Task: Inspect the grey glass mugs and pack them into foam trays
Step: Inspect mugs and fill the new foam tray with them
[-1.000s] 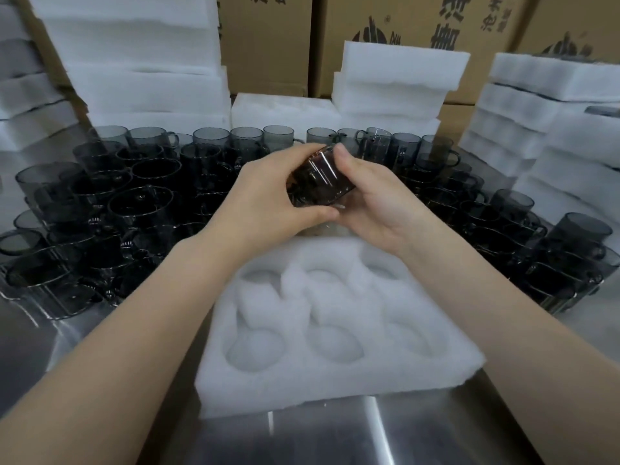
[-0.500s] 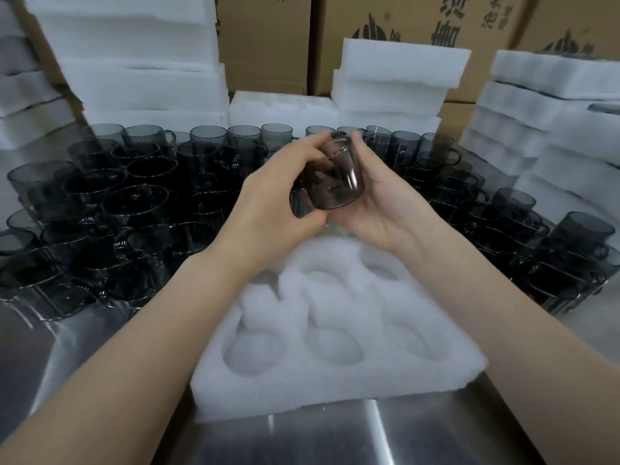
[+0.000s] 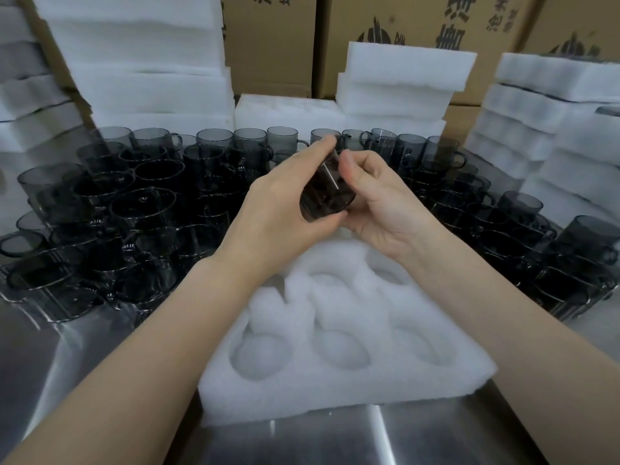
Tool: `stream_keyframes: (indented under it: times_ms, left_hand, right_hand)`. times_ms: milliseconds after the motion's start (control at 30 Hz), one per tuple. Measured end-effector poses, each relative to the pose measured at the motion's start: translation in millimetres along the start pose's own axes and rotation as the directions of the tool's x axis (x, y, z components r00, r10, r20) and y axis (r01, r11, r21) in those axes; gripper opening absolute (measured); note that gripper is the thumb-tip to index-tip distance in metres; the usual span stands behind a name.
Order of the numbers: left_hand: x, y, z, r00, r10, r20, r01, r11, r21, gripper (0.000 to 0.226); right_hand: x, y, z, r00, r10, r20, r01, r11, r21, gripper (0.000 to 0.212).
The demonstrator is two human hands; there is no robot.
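Left hand: my left hand (image 3: 281, 203) curls around the mug (image 3: 327, 193), thumb below, fingertips at the rim.
Right hand: my right hand (image 3: 385, 203) grips the other side, palm facing me.
Mug: tilted, lifted above the foam tray (image 3: 335, 394).
Arms: both forearms reach forward.

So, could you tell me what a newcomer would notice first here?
The left hand and right hand hold one grey mug at centre, above an empty foam tray. Behind it, dozens of mugs crowd the steel table, ringed by white foam stacks.
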State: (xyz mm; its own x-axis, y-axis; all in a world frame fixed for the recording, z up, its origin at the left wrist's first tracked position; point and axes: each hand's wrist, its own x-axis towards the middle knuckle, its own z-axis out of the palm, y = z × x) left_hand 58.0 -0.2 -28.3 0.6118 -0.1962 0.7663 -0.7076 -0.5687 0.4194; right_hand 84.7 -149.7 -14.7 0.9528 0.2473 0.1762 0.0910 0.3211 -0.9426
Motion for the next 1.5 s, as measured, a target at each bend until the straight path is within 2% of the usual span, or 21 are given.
stream_keyframes:
  times_ms: [100,133,367,500,633,700,800,900,1000,1067,1133,1267,1367,1500]
  left_hand:
    - [-0.9,1.6,0.2,0.999,0.029,0.023,-0.029,1.0,-0.006,0.073]
    - [-1.1,2.8,0.4,0.999,0.031,0.042,-0.03,0.999,-0.013,0.074]
    - [0.2,1.1,-4.0,0.997,0.014,0.072,-0.016,1.0,0.026,0.068]
    - [0.2,-3.8,-3.9,0.998,-0.018,0.065,0.014,0.998,0.055,0.074]
    - [2.2,-6.2,-1.8,0.995,0.062,0.081,-0.072,0.989,0.13,0.075]
    - [2.4,-7.3,-1.5,0.992,0.106,0.066,-0.115,0.981,0.159,0.07]
    - [1.7,-7.6,-3.6,0.996,0.085,0.011,-0.086,0.986,0.145,0.065]
    - [0.2,-4.8,-6.3,0.998,0.045,-0.052,-0.042,0.997,0.058,0.065]
    - [-0.6,-1.3,-8.0,0.993,-0.078,-0.086,0.069,0.992,-0.103,0.058]
    - [-2.3,-1.9,-8.9,0.984,-0.156,-0.086,0.139,0.974,-0.179,0.05]
    - [-3.6,-3.2,-9.2,0.974,-0.212,-0.076,0.19,0.954,-0.232,0.045]
    - [-3.7,-3.2,-7.4,0.966,-0.255,-0.05,0.23,0.93,-0.287,0.043]
    - [-3.2,-1.7,-6.9,0.974,-0.22,-0.051,0.206,0.959,-0.197,0.045]
    - [-2.2,3.1,-5.3,0.995,-0.096,-0.021,0.095,0.995,-0.04,0.044]
  right_hand:
    - [-0.3,0.5,-3.4,0.998,-0.027,-0.055,0.029,0.999,0.032,0.019]
    - [-0.4,1.2,-4.8,0.996,-0.038,-0.075,0.04,0.999,0.033,0.015]
    - [1.0,-0.4,-0.4,0.999,0.002,-0.034,-0.002,1.0,-0.002,0.012]
    - [1.7,-1.5,2.8,0.994,0.106,-0.039,-0.111,0.979,-0.17,0.038]
    - [1.8,-3.7,0.6,0.979,0.198,-0.047,-0.202,0.976,-0.08,0.045]
    - [1.0,-4.3,-2.8,0.974,0.226,-0.004,-0.226,0.974,-0.007,0.043]
    - [-1.2,-5.9,-7.2,0.974,0.207,0.091,-0.213,0.975,0.066,0.036]
    - [-2.4,-6.9,-11.3,0.973,0.14,0.185,-0.169,0.974,0.151,0.032]
    - [-2.8,-5.7,-15.1,0.959,0.029,0.282,-0.087,0.976,0.198,0.025]
    - [-3.2,-4.5,-15.2,0.945,-0.021,0.325,-0.035,0.985,0.168,0.021]
    - [-2.6,-3.3,-13.8,0.95,-0.045,0.309,0.013,0.995,0.103,0.02]
    - [-1.4,-1.8,-10.0,0.981,-0.05,0.187,0.041,0.998,0.054,0.02]
    - [-0.5,-1.4,-8.2,0.992,-0.038,0.123,0.034,0.999,0.036,0.023]
    - [2.1,-0.3,-6.9,1.0,-0.018,-0.009,0.018,0.999,-0.038,0.043]
